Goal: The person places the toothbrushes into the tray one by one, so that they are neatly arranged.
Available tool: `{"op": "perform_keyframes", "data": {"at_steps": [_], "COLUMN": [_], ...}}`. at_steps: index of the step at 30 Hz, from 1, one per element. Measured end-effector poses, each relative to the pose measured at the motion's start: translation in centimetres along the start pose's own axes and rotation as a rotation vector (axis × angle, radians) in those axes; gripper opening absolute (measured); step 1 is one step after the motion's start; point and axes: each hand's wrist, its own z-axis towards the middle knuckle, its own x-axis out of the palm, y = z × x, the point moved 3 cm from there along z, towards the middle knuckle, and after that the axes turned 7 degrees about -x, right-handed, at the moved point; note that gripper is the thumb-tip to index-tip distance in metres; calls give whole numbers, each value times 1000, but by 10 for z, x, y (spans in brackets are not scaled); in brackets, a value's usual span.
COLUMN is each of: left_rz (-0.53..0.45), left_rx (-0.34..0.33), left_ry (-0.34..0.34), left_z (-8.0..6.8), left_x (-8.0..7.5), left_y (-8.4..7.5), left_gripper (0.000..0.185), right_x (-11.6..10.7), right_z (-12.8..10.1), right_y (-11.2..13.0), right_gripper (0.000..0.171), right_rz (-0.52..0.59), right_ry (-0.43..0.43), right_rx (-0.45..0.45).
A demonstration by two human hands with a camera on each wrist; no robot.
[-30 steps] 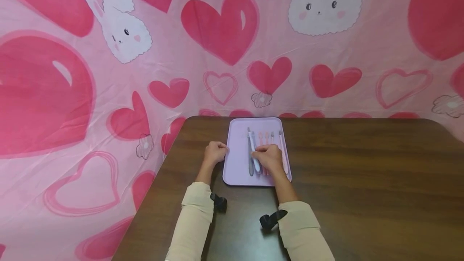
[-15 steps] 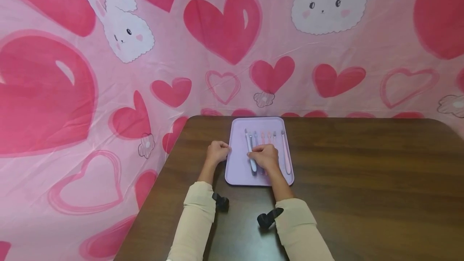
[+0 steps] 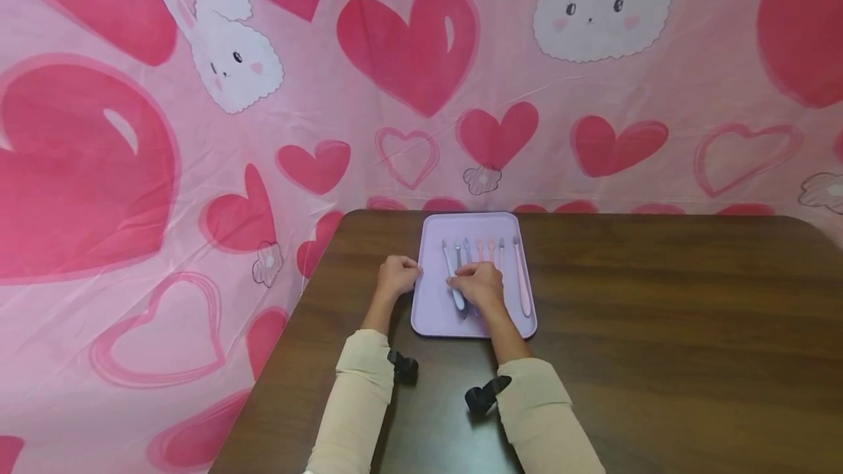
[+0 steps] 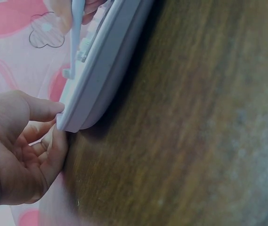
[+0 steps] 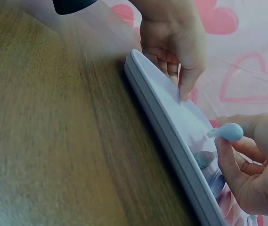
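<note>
My right hand pinches a pale blue toothbrush by its handle between thumb and index finger, over the lavender tray. In the left wrist view the bristled head of this toothbrush points down toward the tray's surface. Thumb and fingers of my left hand grip the tray's left rim. Just right of the held toothbrush lies a grey toothbrush, then a bluish one, their handles partly hidden by my right hand. A pink toothbrush lies along the tray's right side.
Between the bluish and right-hand pink toothbrushes lie several more, with pinkish necks. Brown wood-grain table stretches under the tray and off to the right. A pink cloth with hearts and rabbits hangs behind the table.
The right hand has carried the pale blue toothbrush a little left, from over the grey toothbrush to its left side. My left hand has stayed on the tray rim.
</note>
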Motion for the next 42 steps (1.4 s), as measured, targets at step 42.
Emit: {"op": "perform_keyframes", "data": {"at_steps": [42], "left_rz": [9], "left_rx": [20], "left_ry": [0], "left_z": [-3], "left_x": [-1], "left_y": [1], "left_gripper": [22], "right_x": [-52], "right_z": [-6], "right_y": [-7], "right_gripper": [28], "right_rz": [199], "right_ry": [113], "right_rx": [-217]}}
